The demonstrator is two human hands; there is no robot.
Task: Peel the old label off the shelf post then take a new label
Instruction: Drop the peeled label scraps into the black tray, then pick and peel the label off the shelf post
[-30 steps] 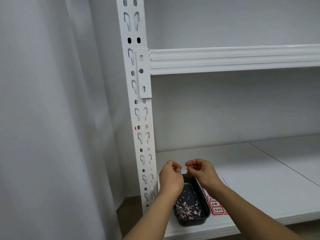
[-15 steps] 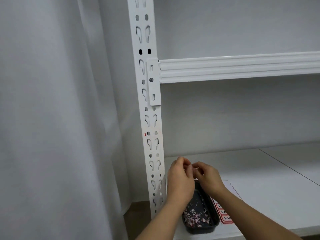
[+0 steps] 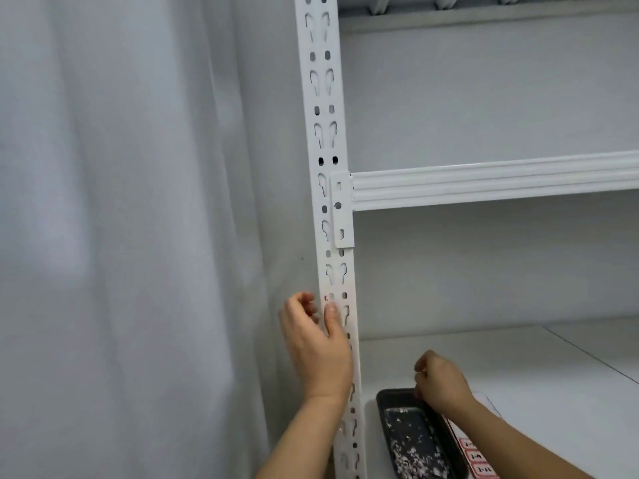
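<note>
The white slotted shelf post [image 3: 325, 140] runs down the middle of the head view. A tiny red scrap of old label [image 3: 325, 298] sticks to its left edge. My left hand [image 3: 316, 344] is raised against the post, its thumb lying on the post face just below the scrap and its fingers curled loosely behind the left edge. My right hand [image 3: 441, 383] hovers with curled fingers over the far end of a black tray [image 3: 383, 397]; whether it holds anything I cannot tell. A sheet of red-bordered labels [image 3: 479, 459] lies right of the tray.
The tray holds several small peeled label bits [image 3: 418, 456]. It stands on the white lower shelf [image 3: 536, 375]. A white beam [image 3: 491, 183] crosses above at mid height. A pale curtain [image 3: 121, 236] hangs left of the post.
My left hand has risen from over the tray to the post near the red scrap. My right hand stays over the tray. The camera has tilted upward.
</note>
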